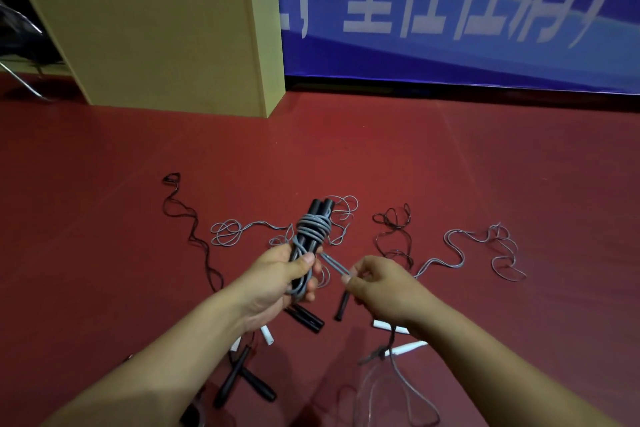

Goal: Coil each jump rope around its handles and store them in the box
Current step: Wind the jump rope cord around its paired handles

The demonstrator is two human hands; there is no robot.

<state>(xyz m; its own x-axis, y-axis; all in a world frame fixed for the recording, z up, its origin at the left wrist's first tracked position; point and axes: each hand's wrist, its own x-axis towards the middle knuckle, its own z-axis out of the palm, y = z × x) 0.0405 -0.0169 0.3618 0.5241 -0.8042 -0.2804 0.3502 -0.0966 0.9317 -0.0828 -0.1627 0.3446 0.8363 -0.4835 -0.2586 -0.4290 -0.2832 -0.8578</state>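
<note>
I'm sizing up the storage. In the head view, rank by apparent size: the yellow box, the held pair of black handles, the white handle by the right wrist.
1. yellow box, though farthest away.
2. black handles.
3. white handle, partly hidden, so unsure.

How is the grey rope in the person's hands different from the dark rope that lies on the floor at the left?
The grey rope is partly wound around a pair of black handles, while the dark rope lies unwound in a long wavy line on the red floor. The grey rope is lifted: the left hand grips its handles and the right hand pinches its loose end. No hand touches the dark rope. Both are thin cords.
</note>
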